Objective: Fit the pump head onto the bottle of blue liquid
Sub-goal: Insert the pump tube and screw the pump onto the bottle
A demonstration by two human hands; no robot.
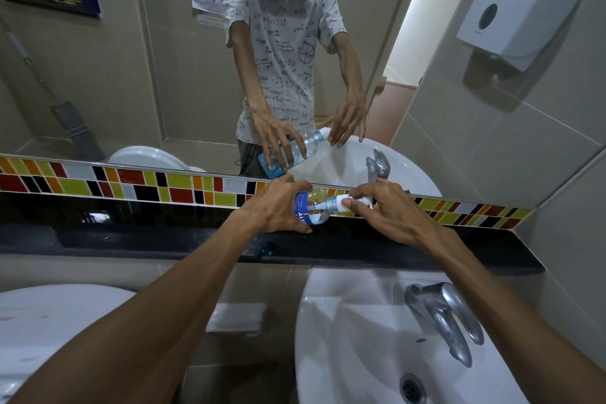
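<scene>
Observation: 2 bare hands work over a black ledge (131, 233) that runs below a mirror (164, 59) and above a white sink (344, 354).

Location of the task's thing: the bottle (310, 208) is tipped well over, almost on its side, neck pointing right. Whether its lower side rests on the ledge or is held just clear of it cannot be told. The mirror shows blue liquid pooled toward the bottle's base.

Left hand (278, 210): wrapped over the bottle's body from above and the left, fingers curled round it, thumb underneath. It is closed on the bottle and serves as the steadying hand.

Right hand (390, 210): thumb and forefinger pinch the white pump head (344, 203) at its collar, the other fingers spread loosely behind. The nozzle end is hidden behind the fingers.

Step in hand, as a judgement: seating and fastening. The pump head sits at the neck, and its dip tube appears to run inside the clear bottle, so insertion looks done. Whether the collar threads have caught cannot be seen.

Next move calls for:
1. Holding the bottle firm against rotation with the left hand.
2. Keeping the collar square to the neck, to avoid cross-threading.
3. Turning the collar with the right finger pinch until snug.
4. Setting the bottle upright, since a loose collar on a tipped bottle may leak.
</scene>
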